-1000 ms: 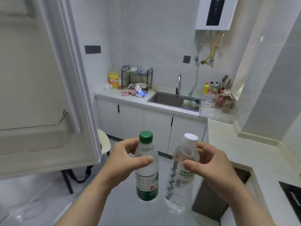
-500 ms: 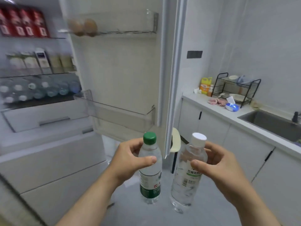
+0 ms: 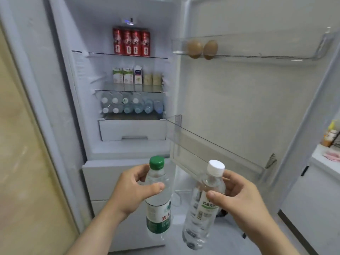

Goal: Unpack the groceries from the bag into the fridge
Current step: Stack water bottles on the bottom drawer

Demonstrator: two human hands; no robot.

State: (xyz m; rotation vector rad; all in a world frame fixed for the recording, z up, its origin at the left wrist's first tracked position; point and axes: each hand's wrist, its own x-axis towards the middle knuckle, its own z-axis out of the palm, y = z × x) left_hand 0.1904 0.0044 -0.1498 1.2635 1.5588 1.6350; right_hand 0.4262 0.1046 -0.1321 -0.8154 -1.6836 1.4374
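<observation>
Facing open fridge (image 3: 86, 70), door (image 3: 239, 107) swung right. Free room in lower door bin (image 3: 217, 143), clear rim just beyond white-capped water bottle (image 3: 200, 223); more beside two eggs (image 3: 194, 48) on upper door shelf (image 3: 266, 46). Shelves inside crowded: red cans (image 3: 131, 42), cartons (image 3: 127, 75), stacked bottles (image 3: 128, 105). Holding green-capped water bottle (image 3: 158, 208) upright in left hand (image 3: 132, 192), fingers and thumb clamped round it; white-capped one tilted in right hand (image 3: 242, 197), clamped likewise. Turned squarely toward fridge since earlier; grips unchanged.
</observation>
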